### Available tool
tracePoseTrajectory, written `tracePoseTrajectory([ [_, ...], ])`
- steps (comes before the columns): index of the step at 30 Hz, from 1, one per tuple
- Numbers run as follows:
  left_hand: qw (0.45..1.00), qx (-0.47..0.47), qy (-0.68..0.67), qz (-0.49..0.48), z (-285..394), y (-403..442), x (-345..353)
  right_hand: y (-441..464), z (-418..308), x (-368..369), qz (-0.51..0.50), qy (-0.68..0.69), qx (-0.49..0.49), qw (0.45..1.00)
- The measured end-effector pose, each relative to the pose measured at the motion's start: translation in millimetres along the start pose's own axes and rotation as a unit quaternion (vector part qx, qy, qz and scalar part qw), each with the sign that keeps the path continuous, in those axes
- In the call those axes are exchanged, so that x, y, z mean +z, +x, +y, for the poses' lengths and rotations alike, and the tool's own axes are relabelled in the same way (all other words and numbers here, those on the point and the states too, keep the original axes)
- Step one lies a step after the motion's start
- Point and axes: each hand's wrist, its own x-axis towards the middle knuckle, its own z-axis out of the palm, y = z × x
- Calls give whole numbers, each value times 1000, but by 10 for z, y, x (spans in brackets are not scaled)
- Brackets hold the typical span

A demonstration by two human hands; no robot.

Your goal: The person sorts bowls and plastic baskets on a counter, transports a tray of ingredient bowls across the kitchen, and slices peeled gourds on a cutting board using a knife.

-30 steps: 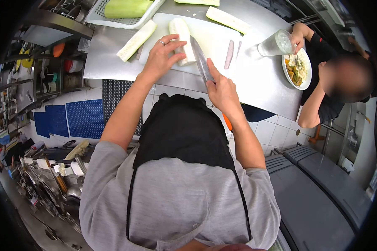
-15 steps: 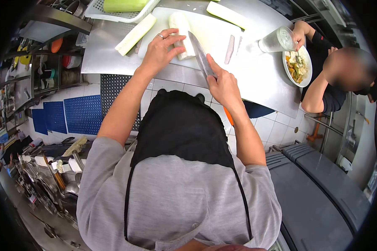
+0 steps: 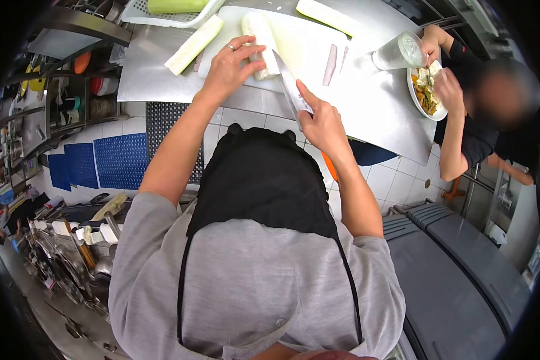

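Note:
A pale peeled vegetable [image 3: 259,30], like a large cucumber, lies lengthwise on the white cutting board [image 3: 303,39]. The fingers and thumb of my left hand [image 3: 229,69] hold its near end from the left side. My right hand [image 3: 324,125] grips a kitchen knife [image 3: 291,89], forefinger stretched along the blade; the handle is mostly hidden in the palm. The blade's tip is at the right side of the vegetable, close to my left fingertips; whether it has entered the flesh I cannot tell. Another light-green piece [image 3: 195,45] rests across the board's left edge.
A white basket [image 3: 189,23] with a green piece stands back left; another long piece [image 3: 327,18] lies back right. A second, grey blade [image 3: 330,65] lies on the board's right. At the steel table's [image 3: 378,108] right, a person holds a glass [image 3: 399,53] beside a food bowl [image 3: 415,99].
The knife's tip has shifted slightly toward me and the blade has turned, its face now brighter. My left hand has barely moved. The other person's hand has come down over the bowl.

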Motion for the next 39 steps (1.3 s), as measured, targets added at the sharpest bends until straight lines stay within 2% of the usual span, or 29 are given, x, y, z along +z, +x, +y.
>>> tracePoseTrajectory([
  [2, 1000, -4, -1, -2, 0, -4, -1, -17, 31, 31, 11, 0, -14, 1000],
  [5, 1000, -9, 4, -17, 29, -4, -30, -9, 35, 6, -14, 25, 23, 999],
  [8, 998, 0, 23, -59, 10, 39, -91, -17, 152, 84, 10, 34, -23, 999],
  [11, 995, 14, 1, -101, -30, 76, -169, 14, 94, 40, -26, 36, 31, 999],
  [13, 992, 10, -3, -126, -40, 105, -202, -7, 242, 121, -5, 53, -14, 999],
  [16, 991, -22, -18, -133, -23, 115, -192, 2, 174, 69, -32, 75, 15, 997],
  [20, 992, -18, -10, -126, -26, 92, -188, -53, 106, 34, -59, 124, 61, 989],
  [31, 991, -12, 8, -131, -22, 138, -200, -86, 143, 51, -86, 178, 77, 977],
  [39, 982, -44, -35, -180, -10, 181, -243, -92, 155, 22, -108, 224, 92, 964],
])
